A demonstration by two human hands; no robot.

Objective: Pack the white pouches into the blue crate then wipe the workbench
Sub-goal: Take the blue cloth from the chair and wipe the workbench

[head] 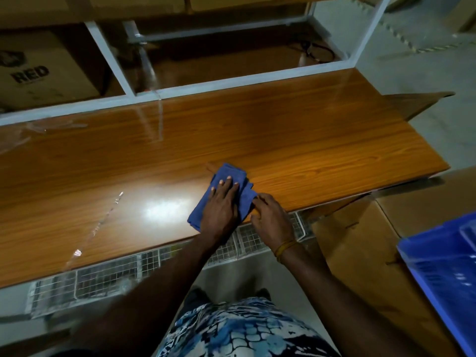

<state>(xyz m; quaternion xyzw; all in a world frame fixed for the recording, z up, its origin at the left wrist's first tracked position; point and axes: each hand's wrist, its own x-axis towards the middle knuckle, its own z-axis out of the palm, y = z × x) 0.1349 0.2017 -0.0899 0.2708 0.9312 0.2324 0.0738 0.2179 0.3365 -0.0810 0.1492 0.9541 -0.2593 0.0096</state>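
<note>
- Nearest to me is my own patterned blue-and-white shirt [239, 331], and from it my two forearms reach forward over the wire-mesh rack [108, 276] that runs below the near edge of the workbench [309, 140].
- My left hand [221, 204] lies flat on the folded blue cloth [226, 173], fingers straight and together, pressing it onto the wood close to the near edge.
- My right hand [270, 217] sits just beside it, fingers curled at the cloth's right border; it seems to pinch that edge, though the fingertips are partly hidden.
- The blue crate [438, 266] stands well apart at my lower right, on a cardboard box [365, 243]. I cannot see any white pouches from here, and blur hides what the crate holds.
- Risk: the cloth hangs near the lip, so a pull toward me could drag it off onto the rack.
- Risk: pinching one side while pressing the other could bunch the cloth, leaving streaks on the glossy top.
- Risk: the bench's far left stretch is a long reach and could go unwiped.
</note>
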